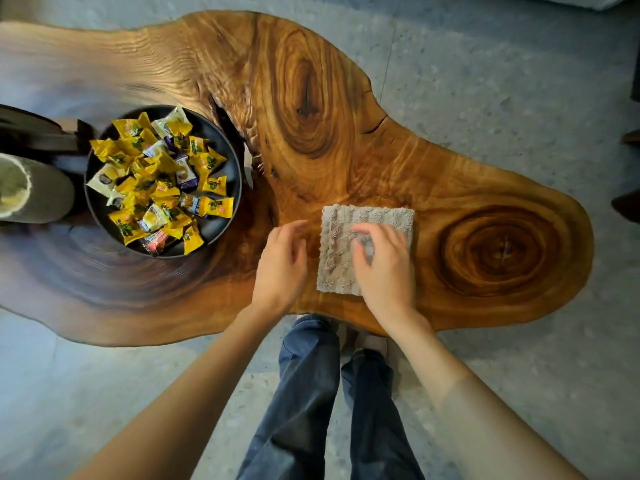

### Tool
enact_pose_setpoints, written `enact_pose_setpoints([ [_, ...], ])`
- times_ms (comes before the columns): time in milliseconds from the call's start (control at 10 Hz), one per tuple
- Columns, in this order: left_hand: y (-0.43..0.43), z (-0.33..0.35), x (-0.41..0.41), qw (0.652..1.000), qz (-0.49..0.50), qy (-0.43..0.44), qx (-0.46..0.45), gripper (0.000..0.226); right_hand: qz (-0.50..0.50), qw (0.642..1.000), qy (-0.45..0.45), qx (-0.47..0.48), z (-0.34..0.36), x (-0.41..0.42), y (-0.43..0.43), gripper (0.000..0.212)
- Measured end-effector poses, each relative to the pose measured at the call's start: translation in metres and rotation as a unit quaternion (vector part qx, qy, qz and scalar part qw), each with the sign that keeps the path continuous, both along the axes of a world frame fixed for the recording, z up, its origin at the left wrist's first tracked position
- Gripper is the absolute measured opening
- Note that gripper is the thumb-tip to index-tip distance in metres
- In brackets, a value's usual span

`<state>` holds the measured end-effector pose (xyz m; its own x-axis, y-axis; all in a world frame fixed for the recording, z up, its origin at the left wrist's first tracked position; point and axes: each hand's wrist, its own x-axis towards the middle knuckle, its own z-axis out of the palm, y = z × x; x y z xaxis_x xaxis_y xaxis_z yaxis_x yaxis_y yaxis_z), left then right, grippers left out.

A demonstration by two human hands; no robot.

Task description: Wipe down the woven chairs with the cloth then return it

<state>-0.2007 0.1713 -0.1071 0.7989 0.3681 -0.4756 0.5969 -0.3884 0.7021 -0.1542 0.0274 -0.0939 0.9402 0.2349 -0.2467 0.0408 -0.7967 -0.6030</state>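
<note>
A square, grey-beige, nubbly-textured cloth (337, 237) lies flat on a glossy live-edge wooden slab table (311, 98), close to the tabletop's near edge and just left of the dark ring knot at its right end. A person stands at that near edge, looking down, with both bare forearms reaching over the wood.

The right hand (384, 268) is over the cloth's right half, covering its near right corner, palm down. Its fingers (363, 237) curl down toward the middle of the fabric, but they are motion-blurred, and whether they pinch the cloth or only touch it cannot be told.

The left hand (280, 268) is over bare wood just beside the cloth's left edge, apart from it. Its fingers are loosely curled and slightly spread, holding nothing.

Toward the tabletop's left end, well apart from the cloth, a round black bowl (225, 143) holds a heap of yellow, white and purple wrapped sweets (156, 181). A grey cylindrical vessel (41, 192) stands just beside the bowl at the left edge of the view. Dark blue jeans (304, 393) show below, over a speckled grey floor (519, 81).
</note>
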Motion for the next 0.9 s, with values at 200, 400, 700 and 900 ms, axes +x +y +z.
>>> enact_pose_setpoints([
  [200, -0.043, -0.003, 0.015, 0.936, -0.285, -0.091, 0.183, 0.054, 0.127, 0.973, -0.010, -0.194, -0.015, 0.000, -0.047, 0.066],
  [400, -0.042, -0.048, 0.004, 0.876, -0.378, 0.009, 0.300, 0.057, 0.219, 0.943, -0.007, -0.251, -0.053, 0.003, -0.058, 0.064],
  [700, -0.034, -0.046, 0.006, 0.856, -0.419, 0.032, 0.300, 0.061, 0.256, 0.927, 0.030, -0.274, -0.056, 0.009, -0.063, 0.067],
  [900, -0.029, 0.004, 0.022, 0.875, -0.403, 0.029, 0.267, 0.060, 0.255, 0.941, 0.053, -0.215, -0.001, 0.024, -0.053, 0.063],
])
